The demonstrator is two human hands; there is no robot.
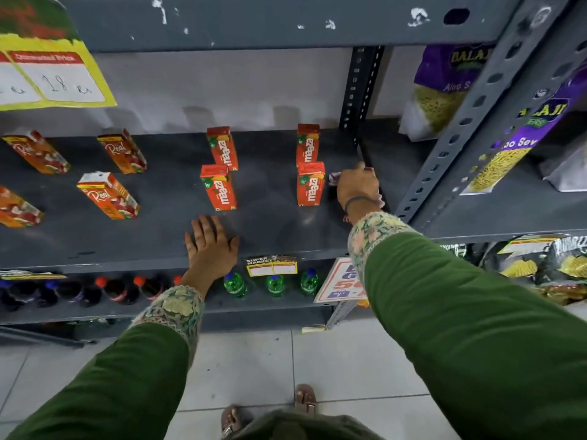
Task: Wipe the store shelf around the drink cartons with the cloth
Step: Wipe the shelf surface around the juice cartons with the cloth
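The dark grey shelf carries upright orange drink cartons. Two stand in the middle and two on the right, the nearer one just left of my right hand. Several more cartons stand on the left. My right hand presses a pale pinkish cloth onto the shelf at its right end, beside the slotted upright; most of the cloth is hidden under the hand. My left hand lies flat, fingers spread, on the shelf's front edge and holds nothing.
A slotted metal upright bounds the shelf on the right, with purple snack bags beyond it. Green and dark bottles stand on the shelf below. A yellow price card hangs at upper left. Tiled floor lies beneath.
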